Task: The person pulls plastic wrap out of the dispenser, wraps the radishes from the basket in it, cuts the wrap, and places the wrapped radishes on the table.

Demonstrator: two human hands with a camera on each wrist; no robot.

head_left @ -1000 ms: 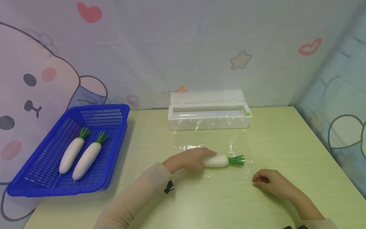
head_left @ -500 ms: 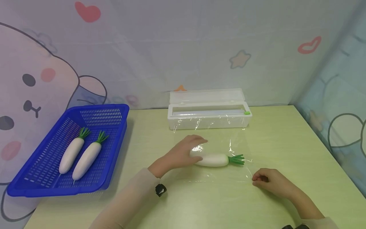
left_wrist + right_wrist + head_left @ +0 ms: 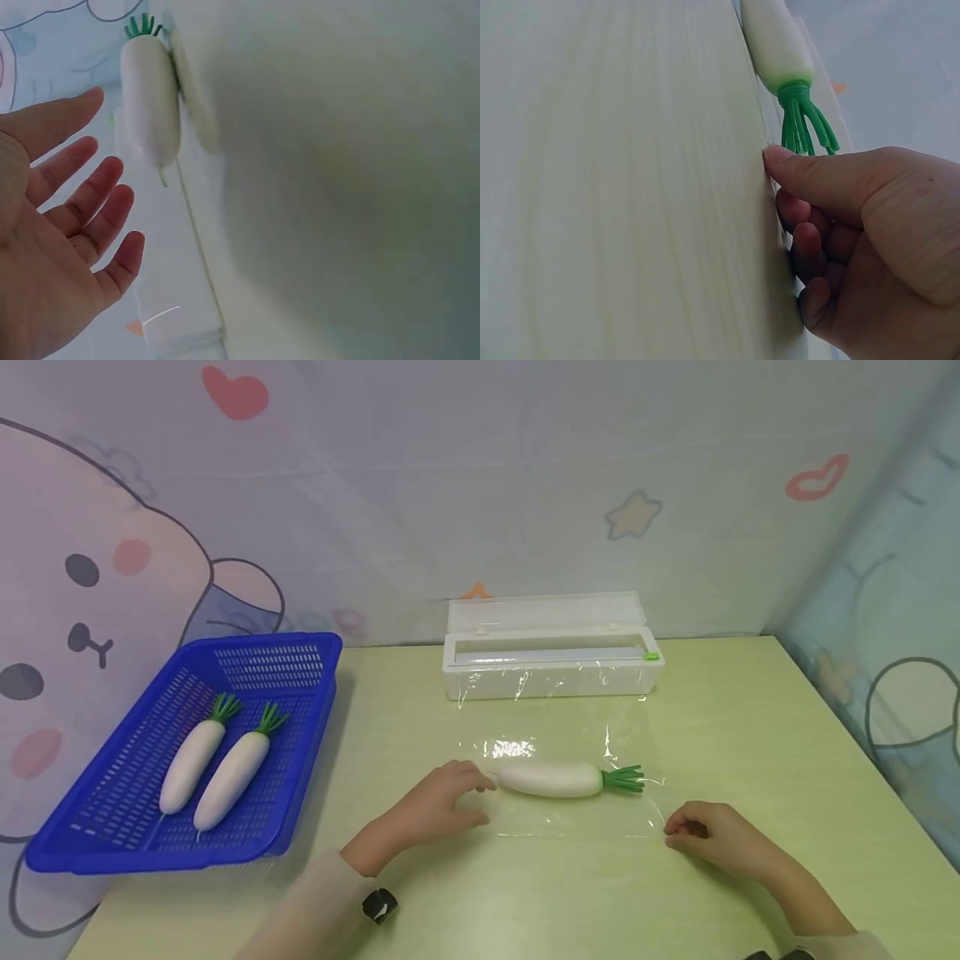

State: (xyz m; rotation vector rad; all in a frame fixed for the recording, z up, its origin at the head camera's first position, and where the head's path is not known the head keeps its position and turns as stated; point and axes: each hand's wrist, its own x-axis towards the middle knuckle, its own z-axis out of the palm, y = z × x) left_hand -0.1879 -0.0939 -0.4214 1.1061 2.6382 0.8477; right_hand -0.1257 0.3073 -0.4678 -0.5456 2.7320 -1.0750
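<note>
A white radish (image 3: 551,779) with green stalks lies crosswise on a clear sheet of cling film (image 3: 585,818), which runs forward to a white cling film dispenser (image 3: 551,681) with its lid up. My left hand (image 3: 442,806) is off the radish's root end, fingers loosely spread and holding nothing. In the left wrist view, the radish (image 3: 151,101) appears beyond the thumb and fingers. My right hand (image 3: 723,839) pinches the film's near right corner between thumb and fingers. The right wrist view shows the green stalks (image 3: 802,120) just beyond the thumb.
A blue plastic basket (image 3: 311,727) stands at the left with two more white radishes (image 3: 232,781) in it. Behind the light green table (image 3: 720,693) hangs a printed cloth (image 3: 525,485). A small green slider (image 3: 650,657) sits at the dispenser's right end.
My left hand has let go of the radish and drawn back to the left and toward me. The radish stays put on the film, and the right hand has kept its place.
</note>
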